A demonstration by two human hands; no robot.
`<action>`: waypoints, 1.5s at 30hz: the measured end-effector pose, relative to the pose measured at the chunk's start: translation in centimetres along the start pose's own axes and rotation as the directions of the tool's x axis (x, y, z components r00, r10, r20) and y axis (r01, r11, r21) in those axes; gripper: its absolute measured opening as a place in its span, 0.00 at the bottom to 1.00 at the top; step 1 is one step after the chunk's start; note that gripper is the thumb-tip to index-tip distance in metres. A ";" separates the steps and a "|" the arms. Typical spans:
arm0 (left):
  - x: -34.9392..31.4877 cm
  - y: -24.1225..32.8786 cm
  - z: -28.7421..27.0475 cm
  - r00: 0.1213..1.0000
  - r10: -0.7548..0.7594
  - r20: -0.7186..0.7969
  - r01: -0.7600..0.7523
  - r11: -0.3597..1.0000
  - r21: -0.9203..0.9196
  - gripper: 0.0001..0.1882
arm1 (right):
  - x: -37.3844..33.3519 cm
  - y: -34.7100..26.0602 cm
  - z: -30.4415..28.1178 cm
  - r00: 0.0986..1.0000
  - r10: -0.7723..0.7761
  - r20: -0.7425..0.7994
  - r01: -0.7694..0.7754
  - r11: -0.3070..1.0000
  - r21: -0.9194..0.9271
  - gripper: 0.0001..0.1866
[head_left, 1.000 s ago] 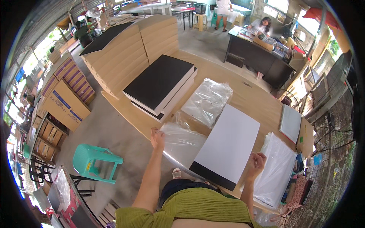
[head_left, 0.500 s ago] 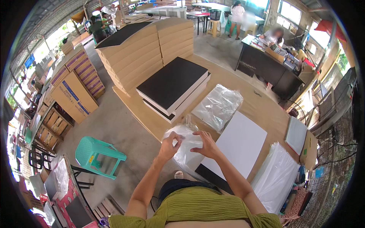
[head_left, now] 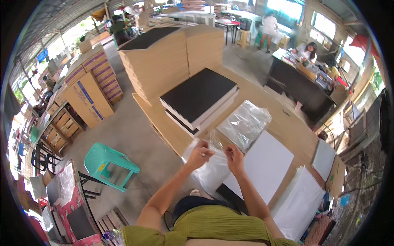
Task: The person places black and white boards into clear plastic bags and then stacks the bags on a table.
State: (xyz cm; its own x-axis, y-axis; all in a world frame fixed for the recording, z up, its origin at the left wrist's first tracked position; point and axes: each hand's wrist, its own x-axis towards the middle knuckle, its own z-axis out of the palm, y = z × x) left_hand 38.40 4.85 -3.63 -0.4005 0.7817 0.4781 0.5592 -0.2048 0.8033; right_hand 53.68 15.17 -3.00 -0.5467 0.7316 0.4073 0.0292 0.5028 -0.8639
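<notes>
A clear plastic bag [head_left: 210,171] hangs at the table's near edge, under and between my hands. My left hand [head_left: 199,156] pinches its upper part, fingers curled. Close by on the right, my right hand [head_left: 234,158] is closed too, thumb and fingertips together on the film; the exact gripped edge is hard to make out. Right of the hands lies a white sheet [head_left: 266,164], with a black board [head_left: 232,197] showing at its near end. Just beyond are folded clear plastic bags [head_left: 245,123] and a stack of thick white blocks with a black top [head_left: 199,95].
Tall stacks of brown cardboard [head_left: 158,67] rise at the table's far left. A green plastic stool [head_left: 107,162] stands on the floor to the left. White plastic sheeting [head_left: 297,205] lies at the right. People sit and stand farther back near a dark desk [head_left: 297,84].
My right hand has gone from spread fingers to a closed pinch on the film. Both hands have shifted slightly right in the picture, and the whole view has moved a little.
</notes>
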 end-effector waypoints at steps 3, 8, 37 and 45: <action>0.2 -1.9 0.3 0.782 -0.462 0.418 0.623 0.546 -0.560 0.23 | 0.6 -0.6 -1.2 0.990 0.098 -0.101 -0.103 0.993 -0.049 0.06; 2.9 -2.3 1.1 0.701 -0.164 0.694 0.625 0.610 -0.487 0.23 | 0.4 -1.0 -2.0 0.934 -0.024 0.356 0.001 0.998 0.067 0.08; 0.7 3.5 -3.3 0.532 0.172 0.829 0.486 0.740 -0.465 0.32 | -8.4 -12.9 -15.0 0.763 0.586 0.272 -0.488 0.248 0.837 0.19; 3.7 7.5 -4.1 0.410 0.236 0.881 0.737 0.484 -0.472 0.14 | -12.3 -9.7 -17.2 0.947 0.315 0.057 -0.165 0.329 0.930 0.14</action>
State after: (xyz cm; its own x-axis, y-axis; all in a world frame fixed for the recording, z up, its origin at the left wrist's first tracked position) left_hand 38.19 3.82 5.64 0.6074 0.7911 0.0723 -0.3674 0.1990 0.9085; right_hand 74.57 9.21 5.45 -0.5564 0.8253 0.0966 -0.6780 -0.3837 -0.6269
